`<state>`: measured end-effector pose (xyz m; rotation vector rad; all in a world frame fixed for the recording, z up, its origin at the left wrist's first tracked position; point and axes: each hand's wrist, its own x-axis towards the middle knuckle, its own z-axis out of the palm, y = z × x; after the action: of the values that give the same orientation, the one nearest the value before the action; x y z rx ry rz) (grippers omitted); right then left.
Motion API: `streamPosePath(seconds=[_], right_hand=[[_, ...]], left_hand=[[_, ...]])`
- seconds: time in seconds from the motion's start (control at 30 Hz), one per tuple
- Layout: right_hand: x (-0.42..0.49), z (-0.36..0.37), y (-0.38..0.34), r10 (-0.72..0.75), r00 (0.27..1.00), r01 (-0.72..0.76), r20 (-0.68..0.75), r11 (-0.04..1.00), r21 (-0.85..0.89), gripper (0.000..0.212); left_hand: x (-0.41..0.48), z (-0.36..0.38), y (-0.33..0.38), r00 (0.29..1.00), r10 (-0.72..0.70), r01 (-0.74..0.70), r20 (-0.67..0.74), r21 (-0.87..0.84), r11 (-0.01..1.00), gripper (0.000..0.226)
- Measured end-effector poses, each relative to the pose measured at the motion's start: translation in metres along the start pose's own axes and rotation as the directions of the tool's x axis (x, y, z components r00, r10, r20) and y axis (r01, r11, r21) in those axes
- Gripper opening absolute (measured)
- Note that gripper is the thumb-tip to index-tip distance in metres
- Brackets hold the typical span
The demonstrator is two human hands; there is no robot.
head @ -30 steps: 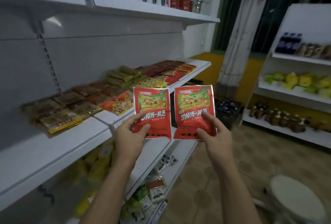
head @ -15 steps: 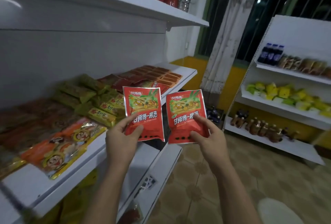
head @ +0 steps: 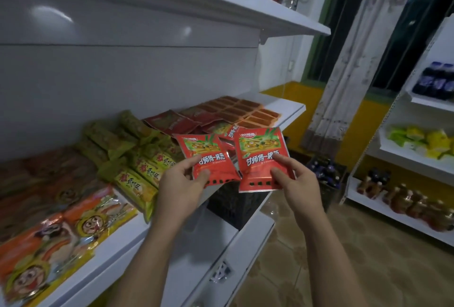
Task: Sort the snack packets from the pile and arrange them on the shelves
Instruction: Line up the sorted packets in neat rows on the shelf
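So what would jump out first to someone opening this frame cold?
Mid-frame, the left hand pinches the left red packet and the right hand pinches the matching right red packet, held side by side. Behind them the middle shelf is lined with snacks, with orange cartoon packets nearest the camera and yellow-green packets next along.
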<state>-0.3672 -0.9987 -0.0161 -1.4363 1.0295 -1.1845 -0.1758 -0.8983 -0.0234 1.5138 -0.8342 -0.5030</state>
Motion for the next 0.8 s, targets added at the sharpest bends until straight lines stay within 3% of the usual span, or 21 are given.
streamPosePath(seconds=[0.2,0.37,0.6,0.8], right_hand=[[0.082,0.004,0.013,0.026,0.988,-0.026,0.155,1.0,-0.002,0.021],[0.173,0.011,0.022,0.067,0.936,-0.047,0.347,0.997,-0.067,0.018],[0.273,0.028,0.034,0.11,0.763,0.049,0.637,0.973,-0.226,0.017],[0.312,0.042,0.039,0.155,0.623,0.119,0.767,0.95,-0.288,0.021]], left_hand=[[0.036,0.038,0.002,0.985,-0.132,0.13,-0.107,-0.033,0.991,0.04],[0.072,0.079,0.004,0.951,-0.181,0.19,-0.251,0.01,0.982,0.038],[0.103,0.138,0.008,0.865,-0.292,0.323,-0.407,0.008,0.946,0.051],[0.119,0.159,0.018,0.825,-0.291,0.455,-0.485,0.265,0.85,0.056]])
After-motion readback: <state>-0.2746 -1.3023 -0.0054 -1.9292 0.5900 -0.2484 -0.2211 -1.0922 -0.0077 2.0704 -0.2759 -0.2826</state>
